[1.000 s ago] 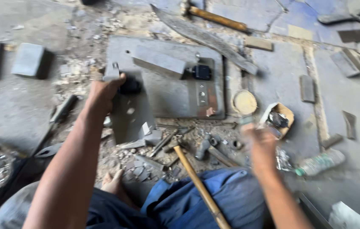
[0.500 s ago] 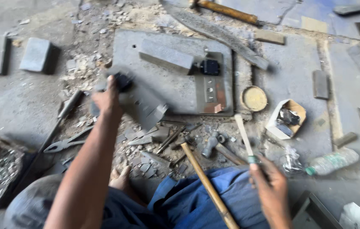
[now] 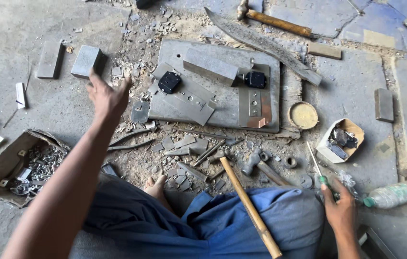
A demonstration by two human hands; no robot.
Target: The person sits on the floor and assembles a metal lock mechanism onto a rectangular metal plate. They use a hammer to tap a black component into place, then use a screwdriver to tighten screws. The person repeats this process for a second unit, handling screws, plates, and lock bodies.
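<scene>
- At far left a torn cardboard box (image 3: 2, 163) of small metal screws and fittings sits on the concrete floor (image 3: 31, 115).
- The left hand (image 3: 106, 96) is raised above the floor, fingers loosely spread, gripping nothing; two grey metal blocks (image 3: 84, 60) lie just beyond it.
- Near its fingertips, a small black part (image 3: 169, 82) rests on an angled metal strip at the left edge of the thick grey plate (image 3: 227, 98).
- In the middle, a wooden-handled hammer (image 3: 247, 201) lies across the blue-clad lap, head among metal scraps.
- At right, the right hand (image 3: 340, 211) is closed around the green handle of a screwdriver (image 3: 319, 171), shaft pointing away.
- A plastic bottle (image 3: 397, 193) lies just beside that hand.
</scene>
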